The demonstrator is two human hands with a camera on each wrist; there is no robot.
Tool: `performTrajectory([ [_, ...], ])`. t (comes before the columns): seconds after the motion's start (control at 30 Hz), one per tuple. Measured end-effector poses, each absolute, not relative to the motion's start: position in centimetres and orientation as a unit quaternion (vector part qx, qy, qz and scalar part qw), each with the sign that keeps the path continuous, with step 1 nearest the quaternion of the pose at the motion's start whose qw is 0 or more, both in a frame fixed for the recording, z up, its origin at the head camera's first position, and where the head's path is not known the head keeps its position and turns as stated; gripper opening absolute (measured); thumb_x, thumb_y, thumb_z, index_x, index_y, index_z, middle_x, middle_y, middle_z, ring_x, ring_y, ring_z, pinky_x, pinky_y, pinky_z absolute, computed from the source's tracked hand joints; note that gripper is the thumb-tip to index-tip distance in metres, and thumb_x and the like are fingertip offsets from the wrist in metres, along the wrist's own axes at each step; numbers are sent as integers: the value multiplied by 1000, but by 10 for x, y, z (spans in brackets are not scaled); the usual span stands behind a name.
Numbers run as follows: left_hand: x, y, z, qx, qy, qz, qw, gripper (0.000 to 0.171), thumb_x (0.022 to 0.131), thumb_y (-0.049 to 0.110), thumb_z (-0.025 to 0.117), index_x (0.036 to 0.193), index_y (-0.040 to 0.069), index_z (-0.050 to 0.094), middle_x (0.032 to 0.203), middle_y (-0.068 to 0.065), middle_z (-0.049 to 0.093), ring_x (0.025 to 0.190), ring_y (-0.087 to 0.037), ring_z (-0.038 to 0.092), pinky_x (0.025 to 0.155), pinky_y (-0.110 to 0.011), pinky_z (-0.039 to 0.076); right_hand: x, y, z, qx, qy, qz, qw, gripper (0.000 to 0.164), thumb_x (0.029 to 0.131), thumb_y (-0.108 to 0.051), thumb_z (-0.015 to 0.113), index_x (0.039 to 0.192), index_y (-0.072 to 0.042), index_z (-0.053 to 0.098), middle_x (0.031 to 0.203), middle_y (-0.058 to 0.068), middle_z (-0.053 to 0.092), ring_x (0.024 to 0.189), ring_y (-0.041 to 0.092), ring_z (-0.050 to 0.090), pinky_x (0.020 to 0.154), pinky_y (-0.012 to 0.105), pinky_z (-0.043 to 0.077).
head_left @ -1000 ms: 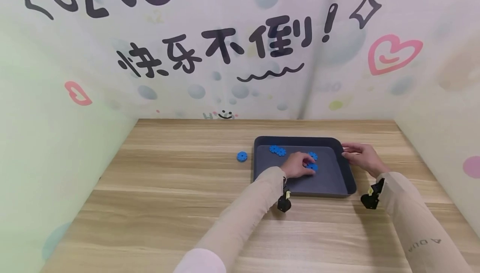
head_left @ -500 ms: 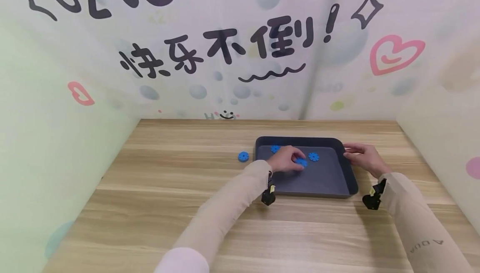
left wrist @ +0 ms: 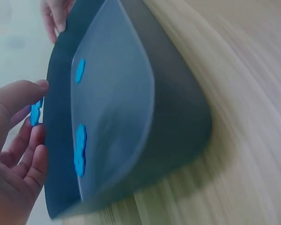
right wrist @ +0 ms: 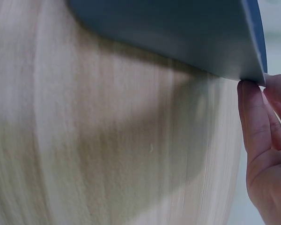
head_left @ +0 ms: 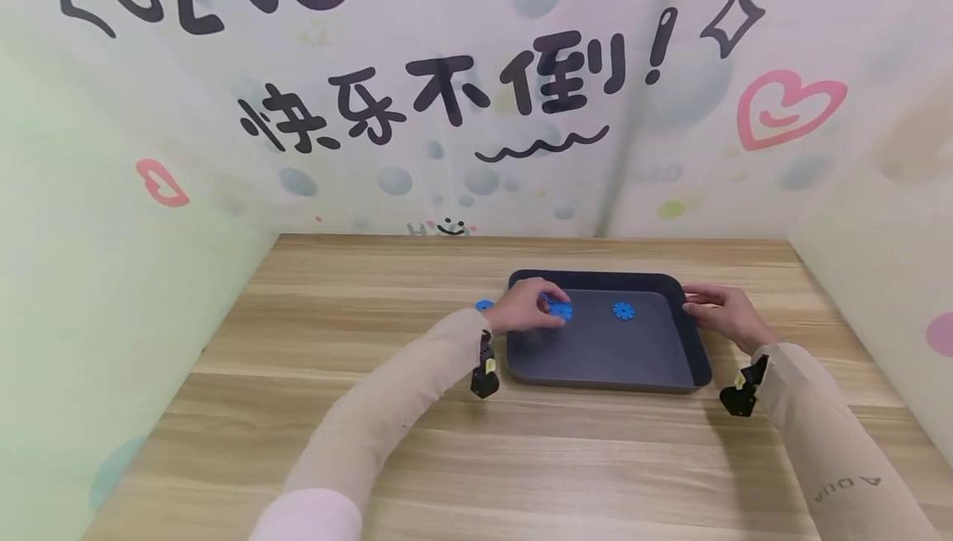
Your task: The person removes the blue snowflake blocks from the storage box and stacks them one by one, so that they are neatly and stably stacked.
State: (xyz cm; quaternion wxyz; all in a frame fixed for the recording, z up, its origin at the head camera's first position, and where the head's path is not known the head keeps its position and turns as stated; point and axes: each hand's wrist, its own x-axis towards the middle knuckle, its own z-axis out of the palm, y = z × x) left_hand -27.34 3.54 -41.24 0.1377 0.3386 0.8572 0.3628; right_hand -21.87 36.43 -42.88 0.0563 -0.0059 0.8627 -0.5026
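Note:
Between the thumb and fingers of my left hand is a notched blue disc, held over the left part of a dark grey tray. The left wrist view shows it beyond the tray's wall line, at the fingertips. Below it on the tray floor lie two overlapping blue discs, mostly hidden by the hand in the head view. Farther right in the tray lies a single blue disc. My right hand holds the tray's right wall at the rim, thumb and fingers at its edge.
Just left of the tray, on the wooden table, sits another blue disc, partly covered by my left hand. A printed wall sheet hangs behind the table, and side walls close it in left and right.
My left hand has carried the blue disc leftward across the tray, from beside the single disc to over the overlapping ones. The right hand stays at the tray's right rim.

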Motion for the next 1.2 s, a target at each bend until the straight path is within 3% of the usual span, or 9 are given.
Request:
performTrajectory([
  [0.3, -282, -6, -413, 306, 845, 422, 119, 33, 75, 12, 70, 106, 3, 61, 92, -5, 57, 78, -14, 51, 66, -22, 44, -218, 364, -431, -7, 862, -504, 58, 49, 87, -9, 55, 126, 15, 35, 113, 34, 46, 79, -3, 55, 69, 21, 49],
  [0.53, -291, -35, -418, 292, 851, 426, 92, 34, 74, 11, 70, 106, 1, 61, 98, -7, 59, 83, -17, 52, 67, -23, 47, -218, 365, -430, -4, 864, -500, 62, 49, 88, -11, 54, 127, 13, 36, 117, 35, 43, 80, -4, 55, 71, 21, 49],
  [0.87, -290, -50, -429, 255, 861, 432, 83, 33, 73, 6, 71, 103, -5, 60, 95, -14, 58, 81, -21, 54, 65, -23, 46, -219, 367, -431, -7, 864, -500, 58, 50, 87, -11, 55, 127, 13, 36, 112, 31, 48, 80, -4, 55, 71, 20, 48],
  [1.2, -288, -56, -447, 220, 879, 420, 51, 33, 72, 9, 71, 103, -1, 62, 97, -12, 55, 87, -23, 52, 75, -30, 45, -219, 366, -429, -2, 862, -503, 66, 50, 88, -12, 54, 128, 12, 35, 118, 36, 43, 80, -5, 54, 72, 21, 48],
])
